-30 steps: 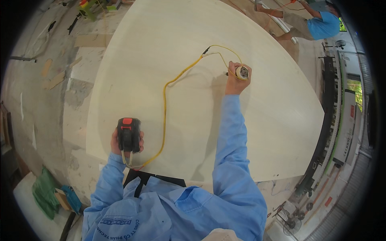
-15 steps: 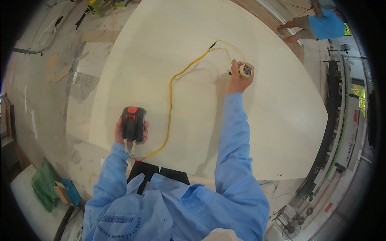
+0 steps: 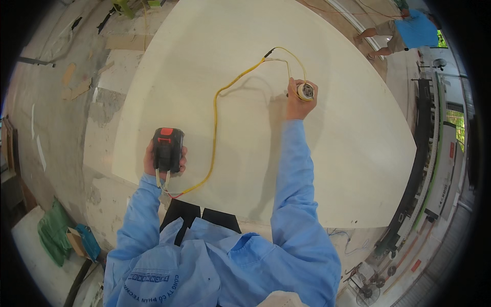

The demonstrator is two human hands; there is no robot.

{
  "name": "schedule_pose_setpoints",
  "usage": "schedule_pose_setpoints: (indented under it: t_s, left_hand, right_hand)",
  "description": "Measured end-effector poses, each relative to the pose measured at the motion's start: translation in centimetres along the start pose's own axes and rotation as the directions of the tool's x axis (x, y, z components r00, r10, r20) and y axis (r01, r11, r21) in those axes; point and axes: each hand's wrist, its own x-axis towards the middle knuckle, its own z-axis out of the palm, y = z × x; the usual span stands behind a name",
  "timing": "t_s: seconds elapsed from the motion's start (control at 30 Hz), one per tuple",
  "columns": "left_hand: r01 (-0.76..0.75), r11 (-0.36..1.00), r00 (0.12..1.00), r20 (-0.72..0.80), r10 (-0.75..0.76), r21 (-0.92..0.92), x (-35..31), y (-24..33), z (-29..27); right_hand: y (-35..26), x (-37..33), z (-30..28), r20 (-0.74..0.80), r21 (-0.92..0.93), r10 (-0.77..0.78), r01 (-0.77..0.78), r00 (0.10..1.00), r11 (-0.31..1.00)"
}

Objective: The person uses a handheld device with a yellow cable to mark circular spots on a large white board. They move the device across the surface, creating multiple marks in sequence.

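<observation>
A black power-tool battery pack (image 3: 169, 150) with a red latch rests in my left hand (image 3: 148, 159), the fingers wrapped round its sides. Two pale leads come off its near end and join a yellow cable (image 3: 215, 123). The cable curves away over the pale board (image 3: 245, 153) to a dark taped splice (image 3: 269, 52). From there two thin wires run to a small round device (image 3: 305, 91) with a whitish rim and a dark, metallic face. My right hand (image 3: 299, 107) is closed round this device, which I hold above the board. The device's lower part is hidden in my palm.
The large pale board spreads out in front of me. A person in a blue shirt (image 3: 417, 30) stands at the far right. Long machine rails (image 3: 437, 169) run along the right side. To the near left lie a green sack (image 3: 53, 233) and a blue item (image 3: 88, 241).
Both hands appear slightly further left in the picture, and the battery pack also a little higher. The cable has shifted left with them. Both grips are unchanged. The far person's legs have moved.
</observation>
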Motion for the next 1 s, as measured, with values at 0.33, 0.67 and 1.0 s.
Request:
schedule_pose_setpoints:
  t_s: [0.33, 0.67, 1.0]
  left_hand:
    - [-0.011, 1.0, 1.0, 0.029, 0.01, 0.011, 0.0, 0.2, 0.5]
    - [-0.043, 0.995, 0.998, -0.035, 0.046, 0.095, -0.1, 0.2, 0.9]
    - [-0.054, 0.996, 0.998, 0.025, 0.053, 0.067, -0.8, 0.3, -0.5]
  right_hand:
    - [-2.7, -0.8, -1.4, -0.03, 0.027, 0.014, -0.013, 0.999, 1.0]
    - [-1.3, -1.9, -1.2, 0.023, 0.056, 0.046, -0.048, 0.999, 0.997]
    - [-2.8, -2.1, -2.1, 0.0, -0.018, -0.026, 0.026, 1.0, 1.0]
